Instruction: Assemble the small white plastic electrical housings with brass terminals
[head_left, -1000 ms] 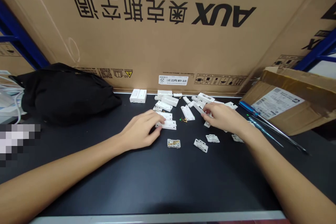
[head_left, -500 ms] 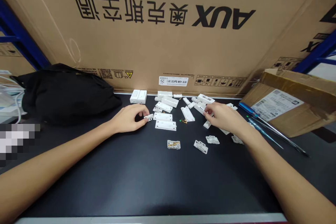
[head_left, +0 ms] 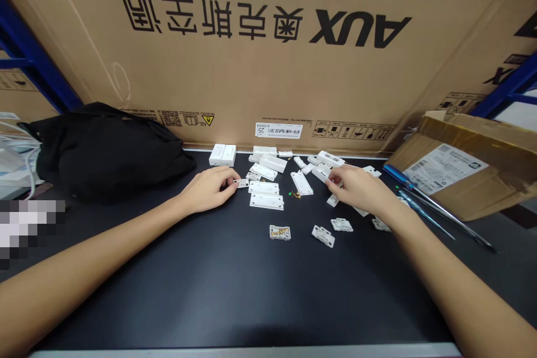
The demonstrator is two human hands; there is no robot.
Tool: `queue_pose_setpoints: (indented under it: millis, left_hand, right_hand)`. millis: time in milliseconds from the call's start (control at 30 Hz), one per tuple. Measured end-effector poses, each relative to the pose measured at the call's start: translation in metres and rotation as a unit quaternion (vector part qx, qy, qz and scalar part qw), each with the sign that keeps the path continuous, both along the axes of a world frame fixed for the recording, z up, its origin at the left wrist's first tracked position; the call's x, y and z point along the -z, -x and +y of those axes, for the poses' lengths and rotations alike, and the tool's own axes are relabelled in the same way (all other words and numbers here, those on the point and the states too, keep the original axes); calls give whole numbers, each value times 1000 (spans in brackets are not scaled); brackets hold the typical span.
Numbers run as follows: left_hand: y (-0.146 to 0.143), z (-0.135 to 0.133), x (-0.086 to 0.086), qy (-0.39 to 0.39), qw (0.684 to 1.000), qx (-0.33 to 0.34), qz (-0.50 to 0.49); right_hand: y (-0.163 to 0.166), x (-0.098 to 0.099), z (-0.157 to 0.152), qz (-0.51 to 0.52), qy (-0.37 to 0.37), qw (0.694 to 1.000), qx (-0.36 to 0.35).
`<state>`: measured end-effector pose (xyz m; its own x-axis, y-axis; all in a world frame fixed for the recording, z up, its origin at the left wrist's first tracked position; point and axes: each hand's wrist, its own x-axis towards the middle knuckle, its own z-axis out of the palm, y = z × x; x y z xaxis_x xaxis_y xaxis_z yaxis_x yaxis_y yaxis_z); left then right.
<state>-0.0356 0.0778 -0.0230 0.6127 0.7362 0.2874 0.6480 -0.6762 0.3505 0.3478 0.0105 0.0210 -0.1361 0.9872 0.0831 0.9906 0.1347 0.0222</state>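
Note:
A small white plastic piece (head_left: 241, 183) is pinched between the thumb and fingers of my left hand (head_left: 208, 188), left of two flat white plates (head_left: 267, 201). My right hand (head_left: 354, 185) rests over white plastic parts, its fingers curled beside a white block (head_left: 320, 172); what lies between the fingertips is hidden. Nearer to me sits a white switch base (head_left: 279, 232) with brass-coloured metal inside. Right of it lie two similar white pieces, one (head_left: 323, 236) tilted and another (head_left: 342, 225) behind it. Small brass bits (head_left: 296, 195) lie beside a slanted white plate (head_left: 301, 183).
A white two-rocker switch (head_left: 222, 155) stands at the back, near a black cloth bag (head_left: 113, 151). Screwdrivers (head_left: 444, 210) lie on the right before an open cardboard box (head_left: 444, 162). A big carton (head_left: 251, 78) walls off the black tabletop (head_left: 235, 285).
My left hand has shifted slightly with the small white piece, which now sits flatter in the fingers. My right hand stays almost still among the parts.

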Motion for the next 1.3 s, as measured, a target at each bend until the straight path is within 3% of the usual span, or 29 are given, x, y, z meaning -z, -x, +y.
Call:
queue_pose_setpoints:
  millis: [433, 633, 833, 967, 1067, 1133, 1300]
  left_hand:
    - [-2, -2, -3, -12, 999, -22, 37]
    - [-5, -4, -5, -23, 998, -30, 57]
    - [-6, -8, -8, -24, 997, -60, 34]
    - [-7, -11, -9, -55, 997, -55, 6]
    - [-8, -12, -9, -103, 994, -38, 0]
    - [-8, -13, -8, -130, 991, -22, 0]
    - [-6, -13, -8, -168, 986, -1, -5]
  right_hand:
    - [-3, 1, 2, 31, -6, 999, -3]
    - [-1, -3, 1, 98, -60, 993, 23]
    - [5, -12, -4, 292, -71, 951, 72]
    - [14, -17, -7, 412, -34, 909, 52]
    - [19, -22, -9, 447, -13, 894, 11]
    - [19, -24, -10, 432, -12, 902, -10]
    - [13, -17, -6, 272, -70, 960, 7]
